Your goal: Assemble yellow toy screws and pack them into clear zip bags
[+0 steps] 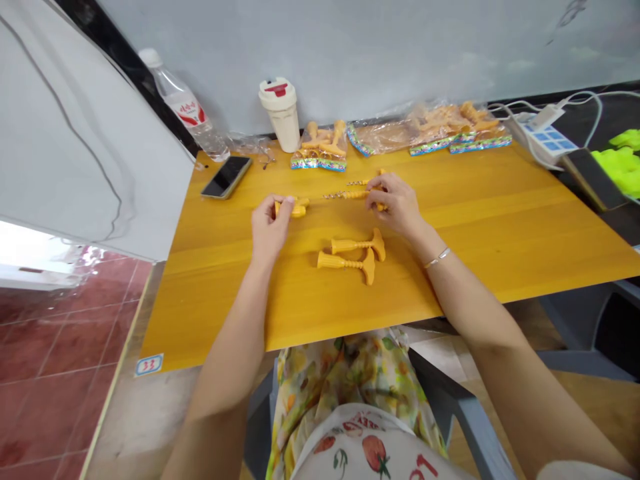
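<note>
My left hand [270, 225] is closed, thumb and fingers pinching a short orange plastic corkscrew sleeve [299, 211]. Another orange piece shows just behind that sleeve. My right hand [399, 205] has its fingers closed around the handle end of an orange corkscrew [350, 195], whose bare metal spiral points left. A second corkscrew [357, 183] with an exposed spiral lies just beyond it, its handle partly hidden by my fingers. Between my forearms, two T-handled corkscrews lie with their sleeves on, a farther one [356, 245] and a nearer one [347, 263].
Along the back of the wooden table [210, 293] are bagged orange corkscrews [320, 147], more bags [445, 127], a lidded cup [280, 113] and a plastic bottle [187, 107]. A phone [227, 177] lies at the left. A power strip [545, 140] with cables is at the right.
</note>
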The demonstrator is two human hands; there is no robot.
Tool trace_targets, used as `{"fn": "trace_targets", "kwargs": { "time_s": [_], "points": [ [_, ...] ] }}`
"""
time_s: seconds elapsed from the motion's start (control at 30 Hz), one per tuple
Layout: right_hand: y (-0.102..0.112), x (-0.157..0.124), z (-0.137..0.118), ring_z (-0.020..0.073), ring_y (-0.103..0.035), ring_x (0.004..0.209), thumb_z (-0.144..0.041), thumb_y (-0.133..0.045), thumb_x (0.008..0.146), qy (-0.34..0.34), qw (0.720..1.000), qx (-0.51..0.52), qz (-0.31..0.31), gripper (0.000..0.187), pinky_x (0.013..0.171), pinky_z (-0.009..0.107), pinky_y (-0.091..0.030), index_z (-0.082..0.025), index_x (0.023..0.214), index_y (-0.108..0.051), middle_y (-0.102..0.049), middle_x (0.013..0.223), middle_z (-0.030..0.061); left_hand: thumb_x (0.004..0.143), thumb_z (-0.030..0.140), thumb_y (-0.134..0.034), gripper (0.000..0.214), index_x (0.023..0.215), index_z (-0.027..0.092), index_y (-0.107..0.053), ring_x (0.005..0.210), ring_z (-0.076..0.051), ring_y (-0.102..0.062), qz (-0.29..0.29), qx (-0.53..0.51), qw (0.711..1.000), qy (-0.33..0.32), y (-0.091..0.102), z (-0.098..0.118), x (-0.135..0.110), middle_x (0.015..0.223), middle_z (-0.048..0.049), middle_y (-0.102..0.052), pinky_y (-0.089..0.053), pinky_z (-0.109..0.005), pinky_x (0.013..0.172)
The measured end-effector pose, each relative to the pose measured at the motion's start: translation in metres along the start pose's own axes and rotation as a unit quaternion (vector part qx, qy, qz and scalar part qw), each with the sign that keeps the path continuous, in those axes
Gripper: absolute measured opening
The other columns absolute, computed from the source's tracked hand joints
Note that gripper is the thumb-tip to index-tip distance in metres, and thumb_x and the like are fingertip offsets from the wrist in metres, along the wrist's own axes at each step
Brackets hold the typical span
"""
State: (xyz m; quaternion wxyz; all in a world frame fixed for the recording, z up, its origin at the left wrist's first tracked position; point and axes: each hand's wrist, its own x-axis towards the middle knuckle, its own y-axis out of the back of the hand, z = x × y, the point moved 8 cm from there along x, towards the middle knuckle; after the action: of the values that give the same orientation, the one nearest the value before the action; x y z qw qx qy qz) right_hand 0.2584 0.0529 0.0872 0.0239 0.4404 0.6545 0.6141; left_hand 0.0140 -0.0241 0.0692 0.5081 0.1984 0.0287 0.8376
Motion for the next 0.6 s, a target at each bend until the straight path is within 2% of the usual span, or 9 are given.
{"fn": "trace_targets", "kwargs": {
  "time_s": [0.07,0.13,0.23,0.3,0.43,0.6],
  "points": [
    [-0.004,0.000,0.008,0.0203,-0.059,0.089,-0.010,-0.051,0.081,-0.035,0.999,0.016,-0.037,0.025,0.078,0.033,-0.044,-0.022,0.084,-0.072,-0.067,0.102,0.0063,0.085,0.032,-0.066,0.013,0.085,0.020,-0.062,0.062,-0.011,-0.046,-0.026,0.063,0.997,-0.035,-0.002,0.001,0.002,0.073,0.0020,-0.056,-0.038,-0.024,0.061],
    [-0.012,-0.002,0.013,0.0178,-0.059,0.082,-0.012,-0.052,0.082,-0.065,0.994,0.023,-0.086,0.025,0.074,0.030,-0.044,-0.021,0.091,-0.073,-0.068,0.099,0.0054,0.081,0.028,-0.071,0.015,0.093,0.021,-0.063,0.071,-0.014,-0.050,-0.084,0.139,0.984,-0.071,-0.012,0.001,0.000,0.081,0.0003,-0.061,-0.042,-0.028,0.071],
    [-0.022,-0.005,0.017,0.0178,-0.060,0.079,-0.017,-0.054,0.087,-0.088,0.985,0.005,-0.150,0.024,0.073,0.030,-0.043,-0.022,0.099,-0.073,-0.069,0.096,0.0046,0.080,0.024,-0.072,0.016,0.092,0.021,-0.063,0.091,-0.022,-0.055,-0.164,0.255,0.945,-0.125,-0.029,0.001,-0.009,0.090,-0.0030,-0.066,-0.043,-0.036,0.089],
    [-0.025,-0.006,0.018,0.0195,-0.062,0.085,-0.019,-0.054,0.089,-0.093,0.979,-0.019,-0.179,0.024,0.073,0.030,-0.042,-0.024,0.102,-0.074,-0.070,0.100,0.0052,0.081,0.024,-0.070,0.014,0.093,0.021,-0.062,0.100,-0.026,-0.054,-0.195,0.306,0.921,-0.139,-0.035,-0.001,-0.013,0.095,-0.0048,-0.067,-0.042,-0.041,0.094],
    [-0.023,-0.008,0.019,0.0218,-0.063,0.100,-0.012,-0.050,0.089,-0.095,0.969,-0.064,-0.219,0.033,0.074,0.029,-0.041,-0.025,0.104,-0.075,-0.068,0.113,0.0068,0.085,0.023,-0.066,0.012,0.097,0.022,-0.063,0.108,-0.029,-0.054,-0.206,0.365,0.897,-0.140,-0.036,-0.004,-0.015,0.103,-0.0071,-0.069,-0.040,-0.045,0.097],
    [-0.025,-0.012,0.024,0.0206,-0.064,0.100,-0.007,-0.050,0.087,-0.098,0.961,-0.070,-0.250,0.036,0.070,0.028,-0.040,-0.025,0.107,-0.075,-0.067,0.118,0.0065,0.086,0.021,-0.064,0.015,0.101,0.022,-0.063,0.111,-0.030,-0.053,-0.202,0.404,0.881,-0.141,-0.034,-0.004,-0.014,0.110,-0.0070,-0.069,-0.039,-0.047,0.099]
  ]
}}
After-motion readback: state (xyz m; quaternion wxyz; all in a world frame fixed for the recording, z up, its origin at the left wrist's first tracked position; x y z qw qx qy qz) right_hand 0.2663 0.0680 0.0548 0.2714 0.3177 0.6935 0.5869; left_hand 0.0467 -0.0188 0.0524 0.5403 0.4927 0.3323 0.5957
